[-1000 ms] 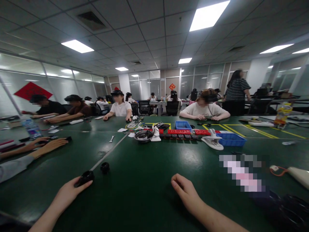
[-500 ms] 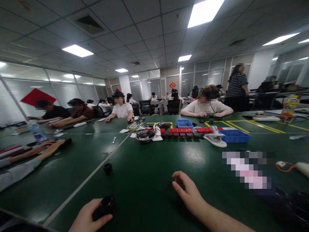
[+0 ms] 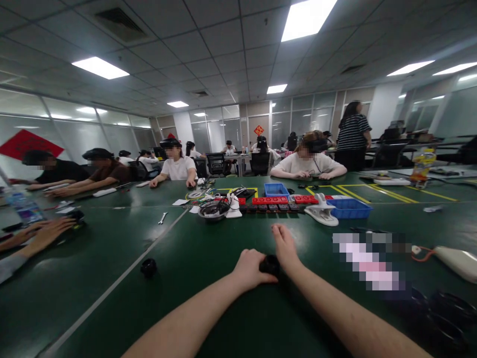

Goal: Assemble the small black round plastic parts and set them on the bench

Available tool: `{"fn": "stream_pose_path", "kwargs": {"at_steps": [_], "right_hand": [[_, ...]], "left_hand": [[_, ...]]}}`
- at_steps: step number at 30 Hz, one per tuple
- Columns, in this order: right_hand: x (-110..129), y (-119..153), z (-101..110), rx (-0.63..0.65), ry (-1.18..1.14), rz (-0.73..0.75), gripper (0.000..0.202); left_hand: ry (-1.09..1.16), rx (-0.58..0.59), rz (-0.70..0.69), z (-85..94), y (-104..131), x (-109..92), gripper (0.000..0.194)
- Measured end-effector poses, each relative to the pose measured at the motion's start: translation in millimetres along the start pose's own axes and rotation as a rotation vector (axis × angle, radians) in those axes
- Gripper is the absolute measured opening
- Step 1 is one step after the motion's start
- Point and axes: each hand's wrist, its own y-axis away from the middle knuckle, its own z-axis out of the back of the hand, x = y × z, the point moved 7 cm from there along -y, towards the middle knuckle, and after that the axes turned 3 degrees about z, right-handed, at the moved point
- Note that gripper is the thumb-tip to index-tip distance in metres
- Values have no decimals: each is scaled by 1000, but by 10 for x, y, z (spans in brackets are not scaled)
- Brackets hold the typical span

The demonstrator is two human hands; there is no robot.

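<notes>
My left hand [image 3: 249, 268] grips a short black round piece [image 3: 270, 267], its thumb along the near side; the exact kind of piece I cannot make out. Close by on the right is my right hand [image 3: 286, 249], fingers stretched forward, its palm side turned toward the piece. Whether it touches the piece is unclear. A similar black round piece [image 3: 148, 267] stands on the green table [image 3: 194, 238] to the left, beside the pale seam line.
Several black ring-like parts [image 3: 445, 325] lie at lower right, near a blurred-out patch. Farther back are a metal bowl [image 3: 214, 213] with cables, red power strips [image 3: 271, 200], a white clamp stand [image 3: 322, 213], a blue bin [image 3: 349, 209] and a wrench [image 3: 162, 218]. Co-workers sit around.
My left hand has carried the black piece from lower left to the middle, beside my right hand. My right hand has moved forward, its fingers straighter. The view has shifted slightly right.
</notes>
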Motion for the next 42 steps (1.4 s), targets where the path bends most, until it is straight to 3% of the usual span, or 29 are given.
{"fn": "stream_pose_path", "kwargs": {"at_steps": [3, 8, 16, 19, 22, 30, 37, 42], "right_hand": [[-437, -208, 89, -86, 11, -89, 39], [-888, -265, 58, 40, 29, -276, 42], [-930, -339, -53, 279, -61, -350, 49], [-897, -316, -35, 385, -102, -350, 49], [-813, -247, -51, 586, -206, -338, 49], [-731, -107, -121, 875, -172, -278, 57], [-663, -98, -182, 900, -89, -188, 40], [-793, -109, -213, 833, 26, -219, 35]], "left_hand": [[49, -10, -23, -107, -415, 82, 45], [131, -21, -12, -169, -686, 292, 46], [175, -33, -23, -192, -679, 359, 46], [272, -29, -30, -170, -647, 370, 63], [428, -51, -21, -129, -611, 405, 80], [660, -45, -33, -119, -630, 462, 58], [622, -52, -15, -176, -671, 470, 47], [596, -93, 41, -175, -674, 482, 43]]}}
